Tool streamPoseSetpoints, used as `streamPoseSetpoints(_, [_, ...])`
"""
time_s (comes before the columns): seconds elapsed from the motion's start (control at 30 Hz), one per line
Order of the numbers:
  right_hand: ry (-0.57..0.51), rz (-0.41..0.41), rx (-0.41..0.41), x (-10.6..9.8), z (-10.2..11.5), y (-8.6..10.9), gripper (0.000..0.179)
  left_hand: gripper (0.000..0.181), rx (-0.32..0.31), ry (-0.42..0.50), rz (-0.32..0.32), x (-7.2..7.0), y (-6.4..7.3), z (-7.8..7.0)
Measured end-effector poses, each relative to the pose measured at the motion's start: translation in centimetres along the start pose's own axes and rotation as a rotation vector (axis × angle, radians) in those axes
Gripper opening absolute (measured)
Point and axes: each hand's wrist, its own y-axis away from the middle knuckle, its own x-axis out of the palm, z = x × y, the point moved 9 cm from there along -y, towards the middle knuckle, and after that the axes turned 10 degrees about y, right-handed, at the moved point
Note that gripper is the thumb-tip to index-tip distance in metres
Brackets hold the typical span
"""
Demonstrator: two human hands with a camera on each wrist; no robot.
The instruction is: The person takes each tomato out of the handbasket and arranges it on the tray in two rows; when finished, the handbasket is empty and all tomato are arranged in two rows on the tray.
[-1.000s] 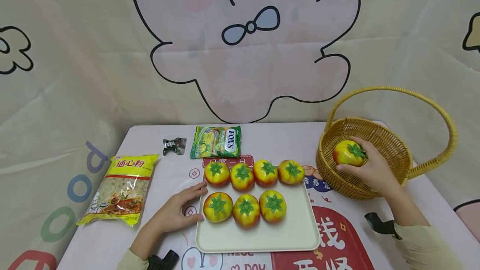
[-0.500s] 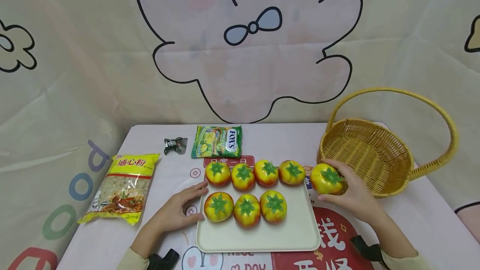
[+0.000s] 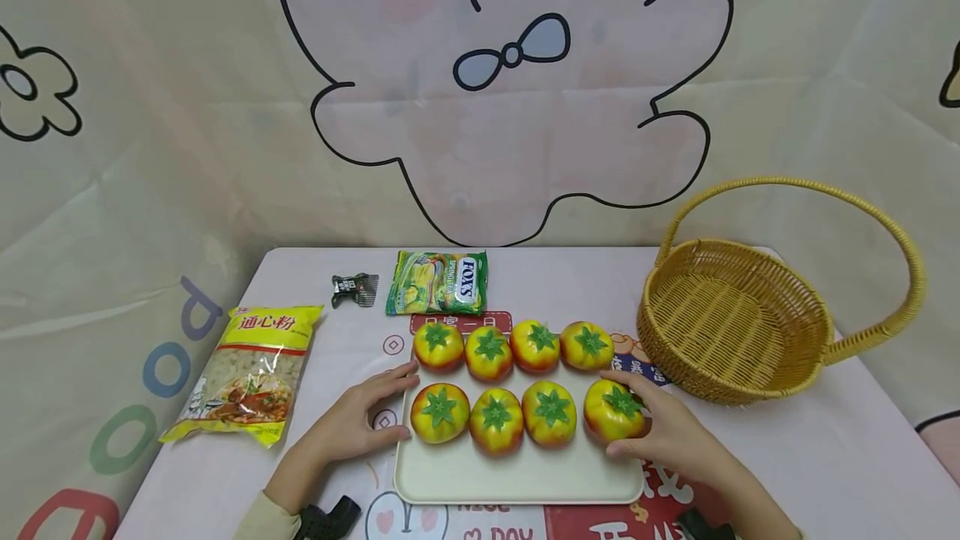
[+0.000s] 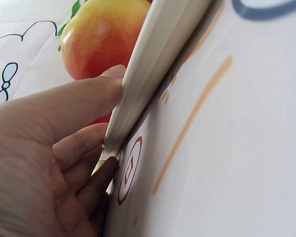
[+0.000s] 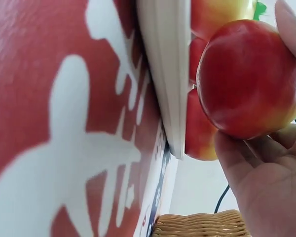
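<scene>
My right hand [image 3: 671, 432] holds a glossy red and yellow tomato [image 3: 612, 409] with a green star-shaped top, thumb on its near side and fingers on its far side. It overlaps the tray's right part, at the end of the front row. In the right wrist view the held tomato [image 5: 249, 79] shows its red underside beside the tray's rim [image 5: 165, 64]. Several similar tomatoes [image 3: 497, 422] stand in two rows on the cream tray [image 3: 517, 482]. My left hand [image 3: 352, 423] touches the tray's left edge, its thumb [image 4: 96, 91] and fingertips against the rim.
A wicker basket [image 3: 735, 307] with a tall handle stands at the right, nothing inside it. On the left lies a yellow pasta bag [image 3: 251, 373]. Behind the tray are a green FOX'S packet [image 3: 437, 282] and a small black wrapped sweet [image 3: 354, 289].
My right hand has carried the tomato out of the basket, leftward and nearer, to the tray's right side. The left hand has stayed at the tray's left edge.
</scene>
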Motion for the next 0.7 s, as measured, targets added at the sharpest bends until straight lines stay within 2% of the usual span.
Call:
streamPoseSetpoints(0.47, [0.022,0.046,0.011,1.0,-0.2,-0.4,0.093,0.067,0.028,-0.014,0.0,-0.1,0.0,-0.4])
streamPoseSetpoints(0.7, [0.012,0.051,0.02,1.3,-0.2,-0.6,0.095,0.066,0.016,-0.009,0.003,0.0,0.0,-0.3])
